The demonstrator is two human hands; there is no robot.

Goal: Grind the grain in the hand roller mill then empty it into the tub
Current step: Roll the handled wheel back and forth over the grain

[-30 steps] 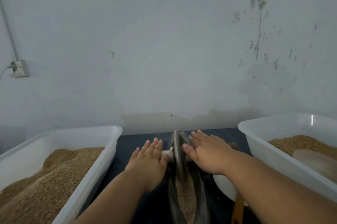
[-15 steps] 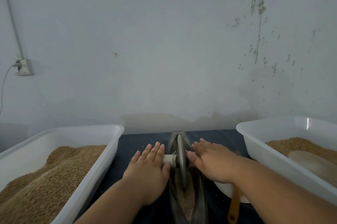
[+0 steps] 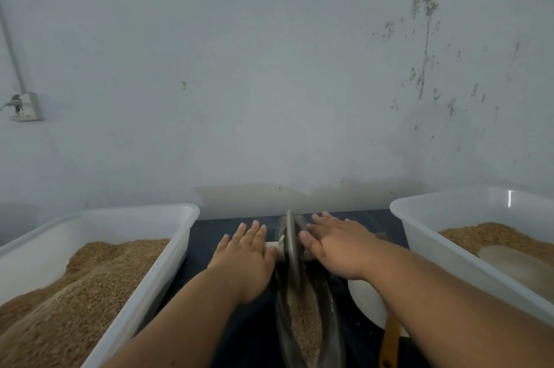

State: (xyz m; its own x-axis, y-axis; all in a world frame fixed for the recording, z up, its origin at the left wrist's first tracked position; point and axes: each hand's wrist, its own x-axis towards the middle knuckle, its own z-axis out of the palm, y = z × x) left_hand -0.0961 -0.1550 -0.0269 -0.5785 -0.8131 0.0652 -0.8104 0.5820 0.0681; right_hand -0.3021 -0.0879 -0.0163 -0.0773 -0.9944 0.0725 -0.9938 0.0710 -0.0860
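Both hands and the wheel [image 3: 292,247] now sit farther along the trough [image 3: 331,322] than half a second ago, close to its far tip. The left hand [image 3: 244,259] lies flat, fingers straight and together, its palm pressing the pale axle [image 3: 274,246] that sticks out on the wheel's left side. The right hand [image 3: 338,250] is flat too, fingers stretched toward the wall, and covers the axle on the right side; neither hand curls around anything. The wheel stands upright in the narrow, boat-shaped trough, which runs near to far on the dark table [image 3: 254,337]. Brown grain [image 3: 302,316] lies in the trough, nearer than the wheel. A left tub [image 3: 120,225] of white plastic holds a heap of the same brown kernels. A right tub [image 3: 425,235] holds a lower brown layer with a pale round disc [image 3: 515,259] on it. Between trough and right tub, under the right forearm, lies a white scoop [image 3: 368,301] with a wooden handle. A socket [image 3: 25,106] hangs on the far wall at left.
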